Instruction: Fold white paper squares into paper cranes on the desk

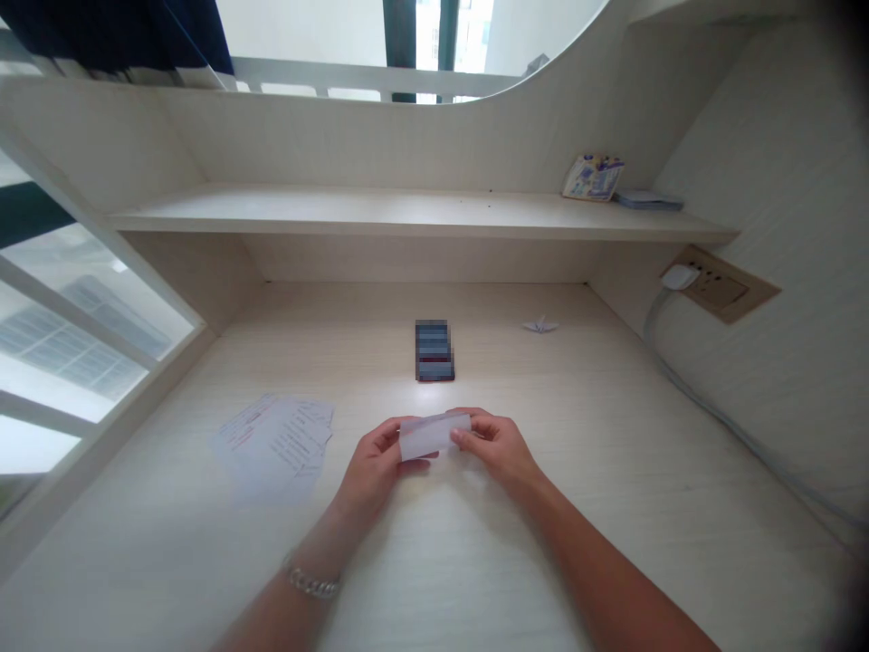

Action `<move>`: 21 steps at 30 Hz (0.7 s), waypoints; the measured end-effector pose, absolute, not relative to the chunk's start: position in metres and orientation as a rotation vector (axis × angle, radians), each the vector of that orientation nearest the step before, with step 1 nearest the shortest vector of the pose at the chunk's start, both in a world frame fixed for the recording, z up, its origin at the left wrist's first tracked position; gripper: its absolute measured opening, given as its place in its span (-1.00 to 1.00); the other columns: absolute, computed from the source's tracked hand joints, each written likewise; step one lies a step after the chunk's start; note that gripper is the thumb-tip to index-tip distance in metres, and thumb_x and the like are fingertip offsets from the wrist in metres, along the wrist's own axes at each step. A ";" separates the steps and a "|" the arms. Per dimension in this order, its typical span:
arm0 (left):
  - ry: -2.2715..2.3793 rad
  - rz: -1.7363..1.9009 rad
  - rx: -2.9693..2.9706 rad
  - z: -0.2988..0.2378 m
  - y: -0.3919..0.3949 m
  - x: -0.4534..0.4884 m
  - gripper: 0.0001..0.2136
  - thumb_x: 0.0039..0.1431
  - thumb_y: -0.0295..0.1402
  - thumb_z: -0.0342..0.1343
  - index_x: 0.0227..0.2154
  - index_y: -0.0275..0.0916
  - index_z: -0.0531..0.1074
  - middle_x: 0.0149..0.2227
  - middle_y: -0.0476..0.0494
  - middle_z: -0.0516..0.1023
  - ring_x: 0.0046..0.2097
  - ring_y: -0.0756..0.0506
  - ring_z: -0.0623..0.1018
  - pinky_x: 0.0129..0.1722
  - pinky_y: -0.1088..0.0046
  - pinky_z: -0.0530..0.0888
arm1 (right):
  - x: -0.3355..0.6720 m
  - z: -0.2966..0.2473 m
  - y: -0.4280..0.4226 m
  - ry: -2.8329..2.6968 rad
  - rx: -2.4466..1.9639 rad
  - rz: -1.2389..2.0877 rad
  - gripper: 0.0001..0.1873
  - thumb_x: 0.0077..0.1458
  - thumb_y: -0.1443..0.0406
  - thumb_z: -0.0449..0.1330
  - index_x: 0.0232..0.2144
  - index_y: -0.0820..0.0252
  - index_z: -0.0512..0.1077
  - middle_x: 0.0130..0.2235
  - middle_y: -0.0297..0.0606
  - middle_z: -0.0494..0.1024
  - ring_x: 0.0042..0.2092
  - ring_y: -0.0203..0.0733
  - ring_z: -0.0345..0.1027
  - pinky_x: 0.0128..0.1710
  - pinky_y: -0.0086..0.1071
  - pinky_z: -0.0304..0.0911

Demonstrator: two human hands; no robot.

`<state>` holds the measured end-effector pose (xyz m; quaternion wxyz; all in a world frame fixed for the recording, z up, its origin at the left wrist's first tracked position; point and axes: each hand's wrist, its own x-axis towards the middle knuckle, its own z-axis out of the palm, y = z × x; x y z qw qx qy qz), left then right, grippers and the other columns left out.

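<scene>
A small folded piece of white paper (pixel 433 433) is held just above the pale wooden desk (pixel 611 471), near its middle. My left hand (pixel 372 466) pinches its left end, thumb on top. My right hand (pixel 498 445) pinches its right end with closed fingers. A metal bracelet is on my left wrist. Beyond the paper a phone (pixel 434 350) lies flat on the desk.
A loose stack of printed sheets (pixel 275 441) lies to the left. A small folded paper crane (pixel 540 325) sits at the back right. A shelf (pixel 407 213) above holds a colourful card pack (pixel 593 177). A charger and cable (pixel 681 277) run along the right wall.
</scene>
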<state>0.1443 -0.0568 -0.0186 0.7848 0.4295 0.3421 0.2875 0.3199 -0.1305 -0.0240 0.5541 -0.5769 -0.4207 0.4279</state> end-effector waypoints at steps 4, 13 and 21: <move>0.725 0.643 0.865 -0.016 -0.060 0.147 -0.74 0.00 -0.27 0.16 -0.27 -0.35 0.44 -0.25 -0.26 0.53 -0.26 -0.19 0.56 -0.30 0.28 0.51 | 0.317 -0.022 -0.131 -0.911 -1.405 1.008 -0.70 -0.15 0.15 0.28 -0.39 0.27 0.50 -0.34 -0.17 0.54 -0.31 -0.13 0.40 -0.29 -0.31 0.29; 0.793 0.690 1.091 -0.021 -0.062 0.146 -0.68 -0.08 -0.25 0.23 -0.26 -0.31 0.44 -0.31 -0.19 0.55 -0.26 -0.16 0.54 -0.30 0.35 0.51 | 0.314 -0.030 -0.128 -0.868 -1.412 0.972 -0.70 -0.19 0.16 0.30 -0.41 0.26 0.46 -0.41 -0.21 0.54 -0.40 -0.17 0.38 -0.39 -0.34 0.29; 0.862 0.677 1.225 -0.024 -0.060 0.146 -0.74 -0.06 -0.22 0.20 -0.35 -0.30 0.48 -0.42 -0.12 0.54 -0.36 -0.11 0.52 -0.37 0.37 0.51 | 0.310 -0.025 -0.132 -0.924 -1.402 0.901 -0.63 -0.17 0.31 0.28 -0.23 0.18 0.35 -0.38 -0.31 0.45 -0.35 -0.24 0.34 -0.40 -0.43 0.27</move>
